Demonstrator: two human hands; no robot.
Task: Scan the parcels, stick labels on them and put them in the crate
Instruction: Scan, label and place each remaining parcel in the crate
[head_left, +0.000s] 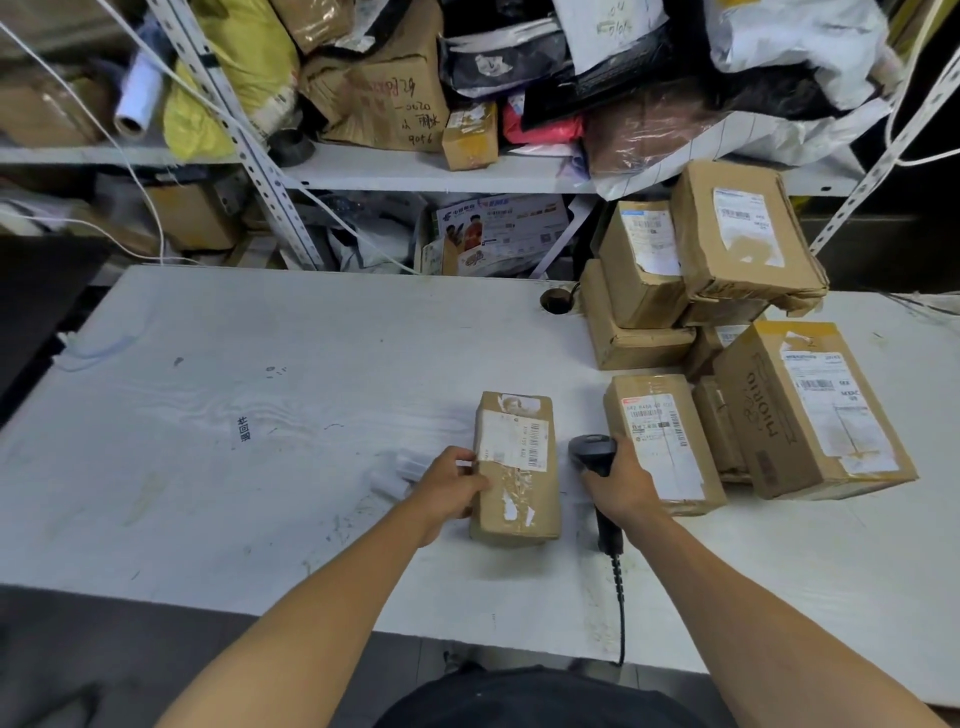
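A narrow brown cardboard parcel (517, 467) with a white barcode label lies on the white table (260, 415), in front of me. My left hand (449, 486) grips its left edge, thumb on top. My right hand (621, 491) holds a black barcode scanner (592, 452) just right of the parcel, its head near the label. The scanner's coiled cable (618, 587) runs down over the table's front edge. Small white label rolls (397, 473) lie left of my left hand. No crate is in view.
Several taped cardboard parcels (727, 353) are stacked at the table's right, the nearest one (662, 441) behind my right hand. A metal shelf (415, 171) behind the table is packed with bags and boxes. A cable hole (556, 300) sits near the table's far edge.
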